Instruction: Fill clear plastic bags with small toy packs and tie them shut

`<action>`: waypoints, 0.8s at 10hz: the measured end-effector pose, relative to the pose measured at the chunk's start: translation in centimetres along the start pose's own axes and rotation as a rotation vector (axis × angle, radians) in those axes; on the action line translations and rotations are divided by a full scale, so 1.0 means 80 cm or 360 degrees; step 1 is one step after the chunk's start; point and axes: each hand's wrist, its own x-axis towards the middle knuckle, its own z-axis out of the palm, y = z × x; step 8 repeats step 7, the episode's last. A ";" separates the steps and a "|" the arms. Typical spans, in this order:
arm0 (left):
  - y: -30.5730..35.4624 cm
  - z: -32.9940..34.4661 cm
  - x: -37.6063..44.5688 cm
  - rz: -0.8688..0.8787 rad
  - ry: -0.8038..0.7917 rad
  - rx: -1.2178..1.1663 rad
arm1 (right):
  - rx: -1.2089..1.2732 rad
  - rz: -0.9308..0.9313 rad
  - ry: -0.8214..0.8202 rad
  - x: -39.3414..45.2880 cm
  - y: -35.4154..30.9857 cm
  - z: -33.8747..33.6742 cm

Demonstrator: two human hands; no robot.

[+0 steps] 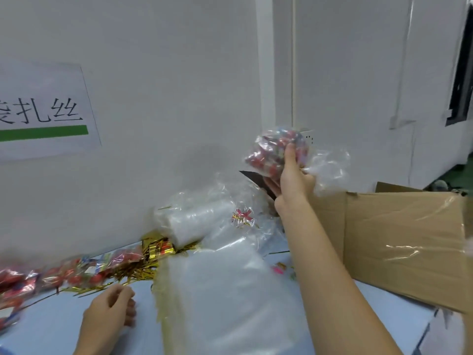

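My right hand (pixel 291 175) is raised over the table's back right and grips a clear plastic bag (pixel 279 149) stuffed with red and multicoloured toy packs; the bag's loose open end (pixel 330 167) flares to the right. My left hand (pixel 112 311) rests low on the table with its fingers loosely curled, next to loose gold twist ties (pixel 133 272); whether it pinches one I cannot tell. A heap of red toy packs (pixel 51 275) lies along the left. A stack of empty clear bags (pixel 225 290) lies in the middle.
An open cardboard box (pixel 399 242) with taped flaps stands at the right, below my raised hand. More clear bags (pixel 202 216) are piled against the white wall. A paper sign (pixel 43 111) with a green bar hangs on the wall at left.
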 end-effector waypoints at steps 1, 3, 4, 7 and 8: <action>0.005 0.002 -0.004 0.0013 0.0001 0.0020 | -0.0033 -0.0154 0.0295 0.016 -0.027 0.002; 0.010 -0.001 0.001 -0.0103 -0.0036 -0.0093 | 0.0309 -0.0031 0.0007 0.029 -0.037 -0.009; 0.009 -0.002 0.006 -0.0146 -0.0046 -0.0130 | 0.0093 0.0017 -0.0306 0.007 -0.018 -0.006; 0.024 -0.014 0.001 -0.0138 -0.0324 0.0016 | -0.0953 0.0162 -0.1290 -0.072 0.098 0.015; 0.024 -0.014 0.001 -0.0138 -0.0324 0.0016 | -0.0953 0.0162 -0.1290 -0.072 0.098 0.015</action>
